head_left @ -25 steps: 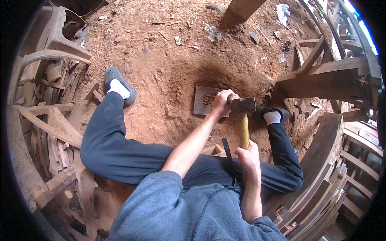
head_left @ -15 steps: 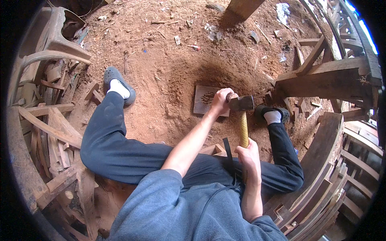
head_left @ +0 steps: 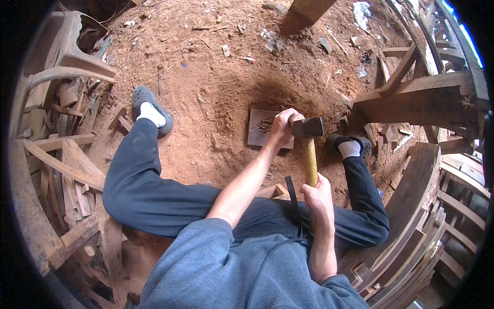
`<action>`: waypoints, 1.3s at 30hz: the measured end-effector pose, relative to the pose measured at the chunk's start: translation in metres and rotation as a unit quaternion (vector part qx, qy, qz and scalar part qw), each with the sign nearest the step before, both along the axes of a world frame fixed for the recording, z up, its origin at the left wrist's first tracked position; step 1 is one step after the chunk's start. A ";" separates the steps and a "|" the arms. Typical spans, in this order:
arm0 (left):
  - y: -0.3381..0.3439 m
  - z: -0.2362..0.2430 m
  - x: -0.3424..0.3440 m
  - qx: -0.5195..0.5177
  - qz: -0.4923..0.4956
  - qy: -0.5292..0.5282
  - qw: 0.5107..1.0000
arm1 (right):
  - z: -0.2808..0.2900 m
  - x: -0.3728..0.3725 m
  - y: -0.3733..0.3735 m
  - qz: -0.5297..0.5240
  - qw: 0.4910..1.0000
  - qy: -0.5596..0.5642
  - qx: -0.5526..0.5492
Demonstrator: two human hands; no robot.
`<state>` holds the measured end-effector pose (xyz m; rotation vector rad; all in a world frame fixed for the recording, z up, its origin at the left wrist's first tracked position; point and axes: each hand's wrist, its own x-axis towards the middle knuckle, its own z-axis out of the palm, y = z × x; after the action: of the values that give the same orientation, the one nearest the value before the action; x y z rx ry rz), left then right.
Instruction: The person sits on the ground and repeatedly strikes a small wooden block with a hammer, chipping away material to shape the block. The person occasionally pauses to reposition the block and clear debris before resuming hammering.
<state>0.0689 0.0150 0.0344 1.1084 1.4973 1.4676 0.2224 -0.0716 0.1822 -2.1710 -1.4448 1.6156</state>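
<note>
A hammer point(head_left: 311, 158) with a dark metal head and a yellow textured handle is in my right hand point(head_left: 319, 198), whose fingers are wrapped round the lower handle. My left hand point(head_left: 281, 129) is closed round a brown, round-ended piece point(head_left: 295, 119); most of it is hidden, so I cannot tell its kind. The hammer head appears right beside the end of that piece; whether they touch I cannot tell. Beneath my left hand a flat, square board point(head_left: 256, 135) lies on the sawdust, with a dark, rough patch of marks at its middle.
Sawdust and wood scraps cover the ground point(head_left: 200, 98). Wooden chair parts point(head_left: 62, 72) are piled at the left. A heavy beam point(head_left: 411, 105) and stacked curved boards point(head_left: 406, 206) stand at the right. My feet, in grey clogs point(head_left: 152, 108), are spread to either side of the board.
The hammer head has shifted very slightly, staying beside my left hand. My right hand has moved up a little with the handle. The board lies where it was.
</note>
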 end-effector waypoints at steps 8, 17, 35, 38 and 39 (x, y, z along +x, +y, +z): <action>0.004 -0.002 -0.004 0.037 0.005 0.042 0.998 | -0.003 0.000 0.008 0.030 0.999 -0.010 -0.009; 0.005 -0.023 -0.010 -0.069 -0.032 -0.085 0.993 | -0.008 -0.009 0.004 0.047 0.999 -0.011 0.005; 0.018 -0.013 -0.021 0.037 -0.111 0.093 0.989 | -0.024 -0.013 0.013 0.024 0.998 -0.005 0.066; 0.019 -0.016 -0.018 0.031 -0.101 0.083 0.991 | -0.020 -0.012 0.019 0.031 0.996 0.012 0.088; 0.020 -0.016 -0.017 0.031 -0.095 0.089 0.991 | -0.019 -0.011 0.020 0.017 0.998 0.009 0.063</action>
<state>0.0522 0.0347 0.0181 1.4110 1.4271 1.3200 0.2111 -0.0514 0.1636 -2.0695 -1.5408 1.5063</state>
